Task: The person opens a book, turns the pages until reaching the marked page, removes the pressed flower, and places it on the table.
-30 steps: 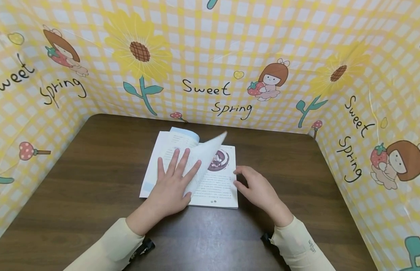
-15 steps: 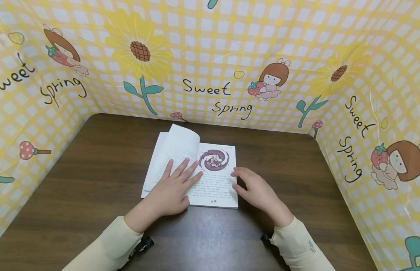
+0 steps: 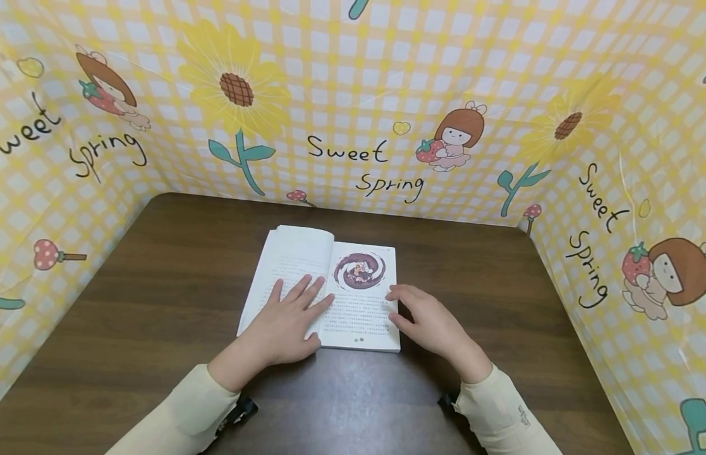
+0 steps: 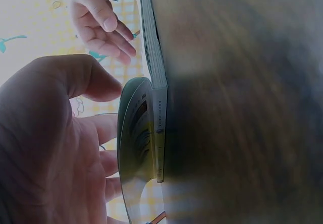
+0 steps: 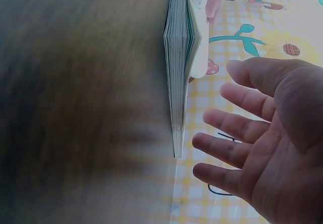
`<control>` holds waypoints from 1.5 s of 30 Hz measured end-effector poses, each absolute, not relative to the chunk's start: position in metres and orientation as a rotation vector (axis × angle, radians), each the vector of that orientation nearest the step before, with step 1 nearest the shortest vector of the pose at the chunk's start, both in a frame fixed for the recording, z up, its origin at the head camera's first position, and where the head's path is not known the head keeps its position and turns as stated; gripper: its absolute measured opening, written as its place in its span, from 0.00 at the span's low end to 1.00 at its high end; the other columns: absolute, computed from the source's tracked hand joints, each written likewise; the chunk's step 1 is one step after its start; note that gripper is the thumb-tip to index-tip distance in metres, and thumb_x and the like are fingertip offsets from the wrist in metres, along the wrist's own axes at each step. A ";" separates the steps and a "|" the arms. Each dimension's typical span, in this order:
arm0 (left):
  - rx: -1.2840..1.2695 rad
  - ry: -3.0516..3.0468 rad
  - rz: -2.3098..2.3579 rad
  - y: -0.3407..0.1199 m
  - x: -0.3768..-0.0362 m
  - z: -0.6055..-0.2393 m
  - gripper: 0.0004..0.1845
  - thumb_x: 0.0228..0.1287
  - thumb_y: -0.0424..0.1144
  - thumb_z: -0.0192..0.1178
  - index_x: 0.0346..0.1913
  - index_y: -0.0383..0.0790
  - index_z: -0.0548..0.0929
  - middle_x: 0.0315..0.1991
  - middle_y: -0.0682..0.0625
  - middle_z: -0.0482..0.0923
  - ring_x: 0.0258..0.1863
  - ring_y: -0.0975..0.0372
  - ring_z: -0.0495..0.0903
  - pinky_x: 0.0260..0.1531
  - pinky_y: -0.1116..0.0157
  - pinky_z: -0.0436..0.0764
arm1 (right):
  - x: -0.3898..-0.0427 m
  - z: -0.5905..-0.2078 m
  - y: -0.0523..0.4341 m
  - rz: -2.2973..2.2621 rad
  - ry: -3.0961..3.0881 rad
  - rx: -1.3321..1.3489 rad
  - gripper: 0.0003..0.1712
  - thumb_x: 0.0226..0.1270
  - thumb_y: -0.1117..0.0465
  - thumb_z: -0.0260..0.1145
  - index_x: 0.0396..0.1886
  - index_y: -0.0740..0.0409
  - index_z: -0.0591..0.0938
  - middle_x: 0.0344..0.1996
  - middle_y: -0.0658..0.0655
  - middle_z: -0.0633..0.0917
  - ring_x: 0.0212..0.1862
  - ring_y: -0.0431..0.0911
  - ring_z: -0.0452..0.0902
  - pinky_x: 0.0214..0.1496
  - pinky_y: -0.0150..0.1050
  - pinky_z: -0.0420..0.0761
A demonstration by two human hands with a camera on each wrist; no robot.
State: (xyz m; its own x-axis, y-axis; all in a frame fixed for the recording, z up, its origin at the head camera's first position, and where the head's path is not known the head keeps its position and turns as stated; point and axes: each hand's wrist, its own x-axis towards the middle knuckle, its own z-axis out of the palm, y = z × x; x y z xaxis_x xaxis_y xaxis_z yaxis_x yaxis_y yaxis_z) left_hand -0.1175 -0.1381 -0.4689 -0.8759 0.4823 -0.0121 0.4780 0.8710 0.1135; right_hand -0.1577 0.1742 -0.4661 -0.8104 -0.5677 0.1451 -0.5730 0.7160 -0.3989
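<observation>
An open book [image 3: 353, 287] lies flat on the brown table [image 3: 159, 284]. Its right page carries a dark swirl picture above printed text. My left hand [image 3: 290, 316] lies with straight fingers pressing on the left page. My right hand [image 3: 426, 319] hovers with relaxed fingers at the book's right edge, fingertips over the right page; whether they touch it I cannot tell. In the left wrist view the book's spine [image 4: 159, 128] faces the camera beside my left palm [image 4: 45, 148]. In the right wrist view the page block [image 5: 179, 67] stands left of my right hand [image 5: 257, 148], a gap between them.
A yellow checked screen [image 3: 353, 126] printed with sunflowers, cartoon girls and "Sweet Spring" walls the table at the back and both sides. Bare brown tabletop lies left, right and in front of the book.
A page that stood in mid-turn has come down to the left and now lies flat under my left hand. My right hand has hardly moved.
</observation>
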 end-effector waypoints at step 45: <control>0.635 2.984 0.165 -0.139 -0.117 -0.469 0.49 0.61 0.71 0.61 0.77 0.43 0.69 0.80 0.44 0.58 0.80 0.46 0.55 0.65 0.30 0.64 | -0.150 -0.476 0.174 0.599 -3.090 1.242 0.50 0.59 0.37 0.75 0.78 0.48 0.69 0.81 0.55 0.60 0.83 0.57 0.47 0.81 0.62 0.45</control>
